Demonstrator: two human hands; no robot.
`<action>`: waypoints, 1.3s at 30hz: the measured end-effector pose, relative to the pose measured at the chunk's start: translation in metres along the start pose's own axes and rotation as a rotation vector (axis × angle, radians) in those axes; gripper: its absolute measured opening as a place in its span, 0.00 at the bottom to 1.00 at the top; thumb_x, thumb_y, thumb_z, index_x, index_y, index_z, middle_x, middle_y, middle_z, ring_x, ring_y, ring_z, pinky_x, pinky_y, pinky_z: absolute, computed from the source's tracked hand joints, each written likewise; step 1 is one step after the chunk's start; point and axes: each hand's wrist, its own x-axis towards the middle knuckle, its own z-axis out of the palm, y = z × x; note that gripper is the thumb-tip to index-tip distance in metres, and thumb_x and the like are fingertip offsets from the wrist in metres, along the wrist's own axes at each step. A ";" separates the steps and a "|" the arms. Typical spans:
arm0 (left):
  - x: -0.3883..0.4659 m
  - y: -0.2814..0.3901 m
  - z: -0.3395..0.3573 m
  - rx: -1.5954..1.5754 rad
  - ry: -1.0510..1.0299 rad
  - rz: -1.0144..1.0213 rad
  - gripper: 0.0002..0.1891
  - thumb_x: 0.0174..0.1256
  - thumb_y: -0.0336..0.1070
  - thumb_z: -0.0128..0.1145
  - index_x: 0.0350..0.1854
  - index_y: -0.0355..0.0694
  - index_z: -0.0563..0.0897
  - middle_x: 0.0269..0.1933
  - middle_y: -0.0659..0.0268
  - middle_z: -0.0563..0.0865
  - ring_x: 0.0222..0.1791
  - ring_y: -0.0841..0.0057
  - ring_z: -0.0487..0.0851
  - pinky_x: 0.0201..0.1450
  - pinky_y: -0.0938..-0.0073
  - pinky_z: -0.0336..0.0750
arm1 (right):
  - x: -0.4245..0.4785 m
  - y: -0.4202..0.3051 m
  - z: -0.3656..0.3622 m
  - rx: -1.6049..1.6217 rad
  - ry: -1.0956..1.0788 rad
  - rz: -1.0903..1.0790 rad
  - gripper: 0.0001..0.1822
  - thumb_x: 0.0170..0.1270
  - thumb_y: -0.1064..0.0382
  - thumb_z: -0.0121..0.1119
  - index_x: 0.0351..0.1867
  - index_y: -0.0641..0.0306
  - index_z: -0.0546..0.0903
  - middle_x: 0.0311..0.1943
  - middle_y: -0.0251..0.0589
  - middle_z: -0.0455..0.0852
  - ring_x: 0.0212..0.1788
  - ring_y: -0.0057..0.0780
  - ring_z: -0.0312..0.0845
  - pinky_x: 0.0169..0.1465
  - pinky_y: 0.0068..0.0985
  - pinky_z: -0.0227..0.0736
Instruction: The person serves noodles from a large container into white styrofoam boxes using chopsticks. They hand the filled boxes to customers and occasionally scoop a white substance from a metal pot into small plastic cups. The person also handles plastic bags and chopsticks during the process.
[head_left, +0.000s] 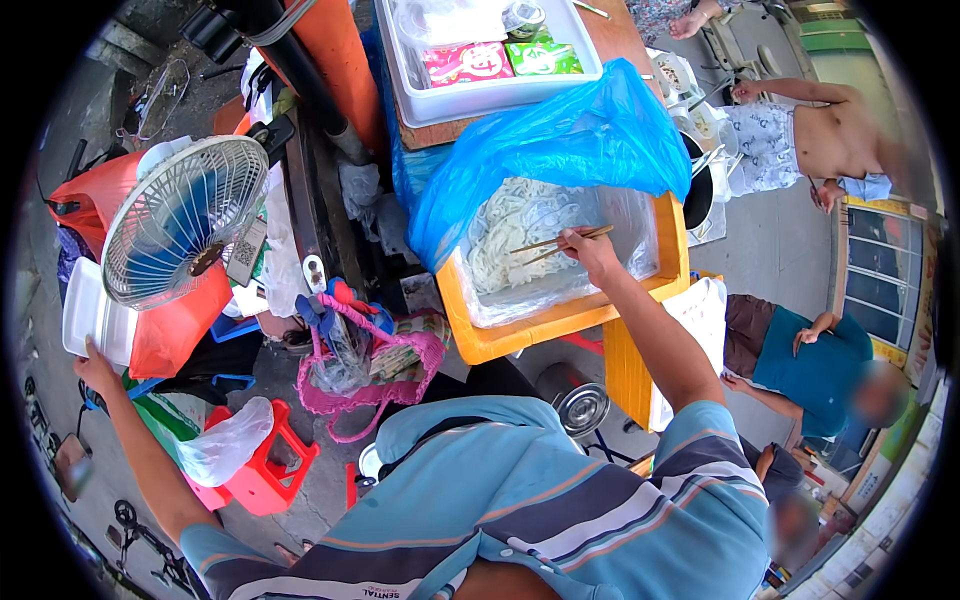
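My right hand (590, 255) grips a pair of wooden chopsticks (551, 247) over white noodles (504, 225). These lie in a yellow-rimmed box (540, 328) lined with clear plastic film. Blue plastic sheeting (555, 142) is folded back across the far part of the box. Out to the far left, my left hand (97, 367) holds the near edge of a white foam takeaway container (112, 315). Its lid is up, and no food shows inside. Beside it are an electric fan (187, 225) and a red plastic bag (180, 334).
Beyond the noodles, a white tray (495, 94) holds small packets and clear lids. A pink woven basket (375, 382) and red stools (274, 465) stand on the left. Bowls and a dark pan (697, 187) are at right. Several people stand farther right, one in a teal shirt (806, 367).
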 end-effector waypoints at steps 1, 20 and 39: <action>-0.014 0.041 -0.025 -0.266 0.025 0.004 0.23 0.67 0.48 0.70 0.48 0.30 0.80 0.42 0.58 0.88 0.40 0.69 0.84 0.44 0.67 0.78 | -0.002 -0.004 -0.003 0.014 -0.006 0.012 0.11 0.71 0.60 0.64 0.44 0.67 0.85 0.37 0.36 0.88 0.34 0.21 0.78 0.40 0.22 0.73; -0.581 0.396 -0.134 -1.192 -0.968 -0.840 0.34 0.66 0.31 0.64 0.73 0.31 0.66 0.66 0.50 0.80 0.64 0.53 0.81 0.67 0.49 0.77 | 0.096 0.045 0.073 0.349 -0.339 0.419 0.06 0.70 0.68 0.63 0.41 0.71 0.81 0.40 0.49 0.86 0.40 0.39 0.87 0.41 0.30 0.90; -0.513 0.478 0.042 -0.827 -1.256 -0.005 0.22 0.82 0.46 0.50 0.67 0.34 0.75 0.52 0.56 0.88 0.50 0.74 0.87 0.53 0.72 0.79 | -0.098 -0.120 -0.040 0.522 -0.366 0.007 0.06 0.71 0.67 0.64 0.41 0.67 0.80 0.42 0.41 0.85 0.44 0.30 0.87 0.46 0.26 0.90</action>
